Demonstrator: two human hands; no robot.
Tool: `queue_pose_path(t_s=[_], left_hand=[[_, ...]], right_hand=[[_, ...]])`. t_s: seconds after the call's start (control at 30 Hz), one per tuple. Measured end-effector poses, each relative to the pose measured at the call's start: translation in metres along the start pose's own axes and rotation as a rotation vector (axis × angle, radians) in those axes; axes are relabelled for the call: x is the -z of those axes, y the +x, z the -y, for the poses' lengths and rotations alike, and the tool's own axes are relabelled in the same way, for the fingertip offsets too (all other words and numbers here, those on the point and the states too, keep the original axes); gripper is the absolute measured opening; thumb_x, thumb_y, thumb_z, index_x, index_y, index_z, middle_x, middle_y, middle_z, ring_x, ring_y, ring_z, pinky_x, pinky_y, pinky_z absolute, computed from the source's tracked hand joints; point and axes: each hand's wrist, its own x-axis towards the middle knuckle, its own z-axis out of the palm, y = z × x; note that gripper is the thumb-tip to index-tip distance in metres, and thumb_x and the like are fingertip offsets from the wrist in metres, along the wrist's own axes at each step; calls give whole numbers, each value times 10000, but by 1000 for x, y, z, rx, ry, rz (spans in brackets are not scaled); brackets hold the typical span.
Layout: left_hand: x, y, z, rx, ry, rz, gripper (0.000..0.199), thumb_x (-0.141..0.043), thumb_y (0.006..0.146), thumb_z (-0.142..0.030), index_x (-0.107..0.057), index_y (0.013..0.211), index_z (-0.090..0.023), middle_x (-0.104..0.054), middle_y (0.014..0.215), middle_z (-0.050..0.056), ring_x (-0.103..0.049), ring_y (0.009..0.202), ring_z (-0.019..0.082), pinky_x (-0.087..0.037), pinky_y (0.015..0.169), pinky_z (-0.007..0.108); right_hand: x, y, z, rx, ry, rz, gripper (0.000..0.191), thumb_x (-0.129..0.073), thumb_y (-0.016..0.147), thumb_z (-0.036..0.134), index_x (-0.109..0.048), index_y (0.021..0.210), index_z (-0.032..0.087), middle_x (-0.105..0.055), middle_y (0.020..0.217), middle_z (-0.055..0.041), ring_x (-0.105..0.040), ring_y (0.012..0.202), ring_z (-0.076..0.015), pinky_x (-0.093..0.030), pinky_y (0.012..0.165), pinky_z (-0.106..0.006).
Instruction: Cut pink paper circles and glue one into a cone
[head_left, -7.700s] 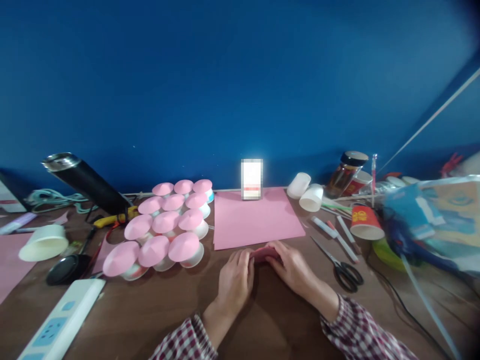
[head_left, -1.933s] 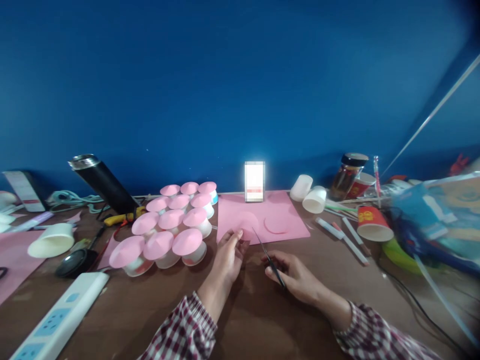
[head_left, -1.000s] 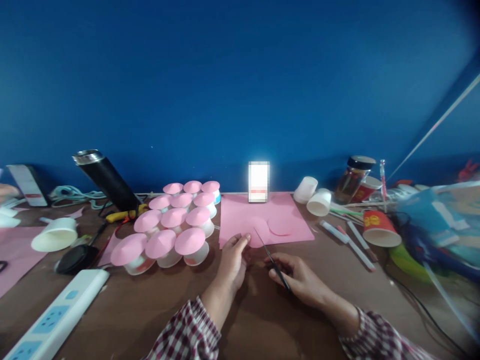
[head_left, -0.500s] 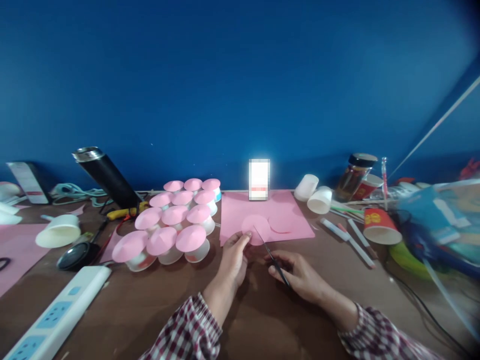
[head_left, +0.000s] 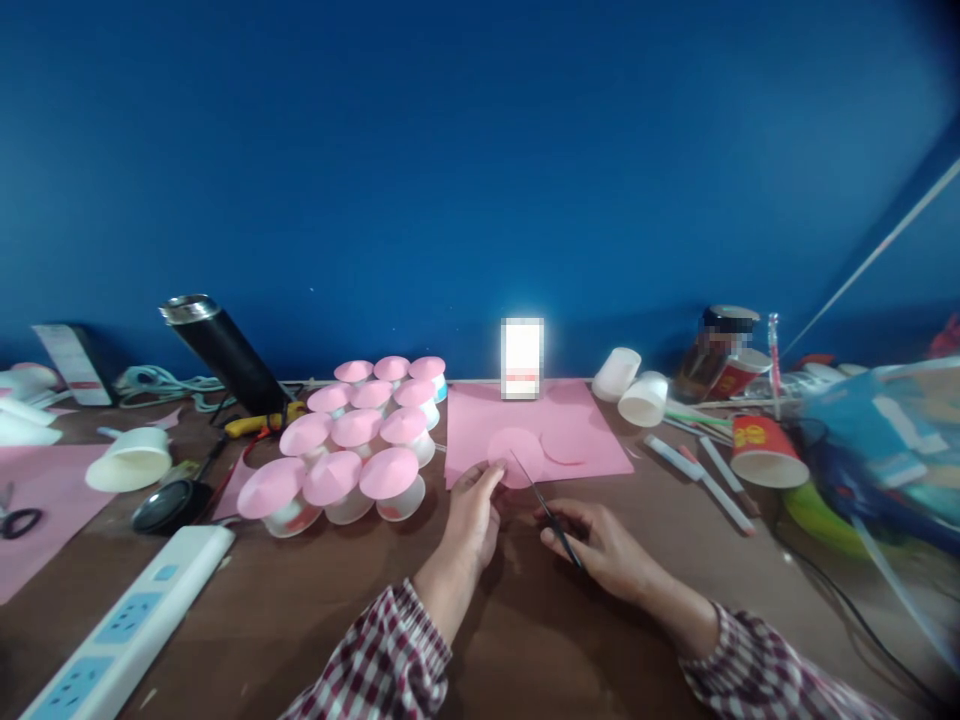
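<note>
Between the thumb and fingers of my left hand (head_left: 475, 502) is the edge of a pink paper circle (head_left: 525, 455). My right hand (head_left: 604, 545) is closed around the dark handles of a pair of scissors (head_left: 553, 525), whose thin blades reach onto the circle near its centre. Under the circle's far part lies a larger pink paper sheet (head_left: 472, 420), with a narrow curved pink strip (head_left: 556, 452) on it. To the left stand several paper cups (head_left: 405, 500) in rows, each topped by a shallow pink paper cone (head_left: 389, 472).
A bright blurred phone screen (head_left: 522, 360) stands behind the sheet. Left are a power strip (head_left: 112, 630), black flask (head_left: 225, 345) and another pair of scissors (head_left: 21, 522). Right are white cups (head_left: 643, 400), markers (head_left: 705, 480), a red cup (head_left: 766, 452) and a lidded jar (head_left: 716, 350).
The view has turned slightly left, so most things sit a little farther right. Both hands keep nearly the same pose on the paper circle and the scissors.
</note>
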Motion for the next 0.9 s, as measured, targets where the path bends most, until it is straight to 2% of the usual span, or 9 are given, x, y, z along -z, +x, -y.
queue_pose_path(t_s=[0.4,0.9], left_hand=[[0,0,0,37,-21,-29,228,-807,565,-225,-639,690,-135,-642,653,2,-601,620,112,-442,585,222],[-2,1,-2,78,-52,-67,212,-807,564,-169,-633,678,-131,-641,648,5,-605,610,103,-467,557,201]], right_hand=[[-2,1,-7,-34,-21,-7,316,-597,815,396,-698,977,145,-707,825,-56,-623,729,-206,-483,631,-269],[-2,0,-7,-21,-78,-9,250,-570,835,363,-688,892,150,-658,707,-19,-552,614,-161,-401,544,-231]])
